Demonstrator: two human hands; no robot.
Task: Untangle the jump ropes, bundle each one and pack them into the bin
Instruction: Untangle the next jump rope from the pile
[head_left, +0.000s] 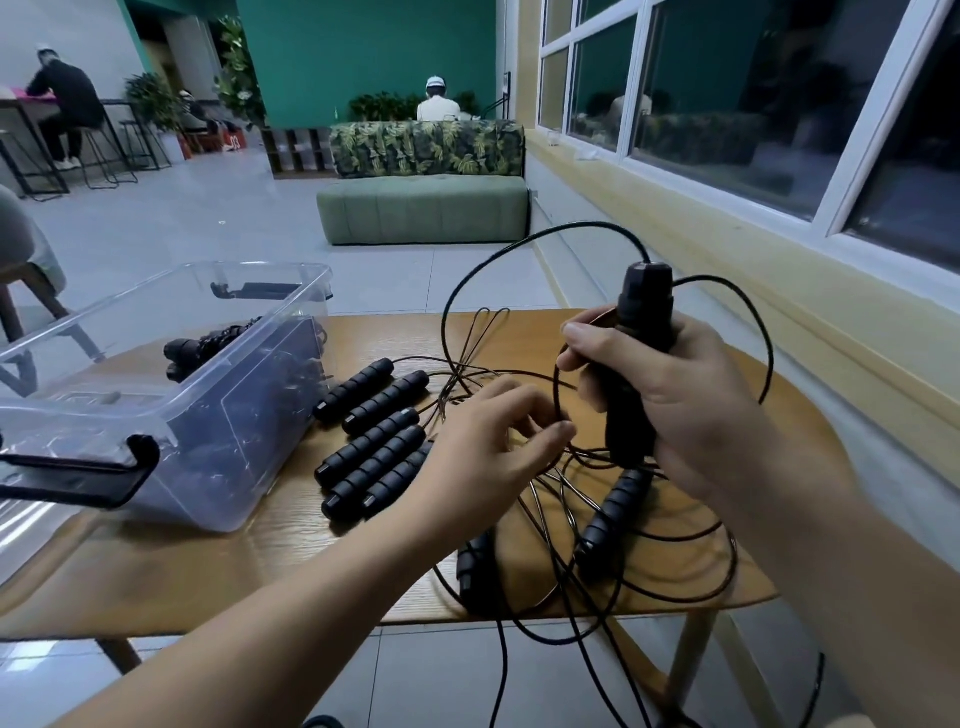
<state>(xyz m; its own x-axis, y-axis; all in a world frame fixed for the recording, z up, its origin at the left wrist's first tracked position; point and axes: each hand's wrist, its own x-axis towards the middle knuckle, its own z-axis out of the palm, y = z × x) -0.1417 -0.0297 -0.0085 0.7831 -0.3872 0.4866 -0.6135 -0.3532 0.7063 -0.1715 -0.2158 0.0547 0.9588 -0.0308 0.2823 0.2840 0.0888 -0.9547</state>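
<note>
My right hand (675, 395) grips black jump-rope handles (644, 306) held upright above the table, with a thin black cord (452, 306) looping out from the top. My left hand (498, 441) pinches a strand of that cord just left of the handles. Several black ridged handles (374, 441) lie side by side on the wooden table (260, 571), their cords tangled in a heap (597, 519) under my hands. Two more handles (613, 514) lie in that heap. The clear plastic bin (171, 415) stands at the left and holds a bundled rope (208, 343).
Some cords hang over the table's front edge toward the tiled floor. A green sofa (423, 208) stands beyond the table, and a window wall (779, 156) runs along the right. People sit far off at the back.
</note>
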